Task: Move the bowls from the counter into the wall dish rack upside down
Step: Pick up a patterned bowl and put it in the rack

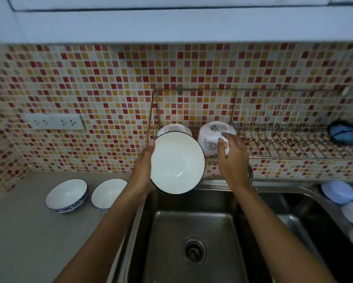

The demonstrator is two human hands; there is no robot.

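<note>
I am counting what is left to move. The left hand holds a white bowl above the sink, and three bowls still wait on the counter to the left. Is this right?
Not quite. The head view shows only two blue-patterned bowls on the counter, one and the other side by side. The rest stands: the left hand holds a white bowl above the sink.

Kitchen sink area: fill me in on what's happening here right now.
A person is loading bowls into the wall dish rack. The left hand holds a white bowl over the sink, its inside facing the camera. The right hand rests on an upturned bowl in the rack, next to another upturned bowl. Two blue-patterned bowls sit upright on the counter.
</note>
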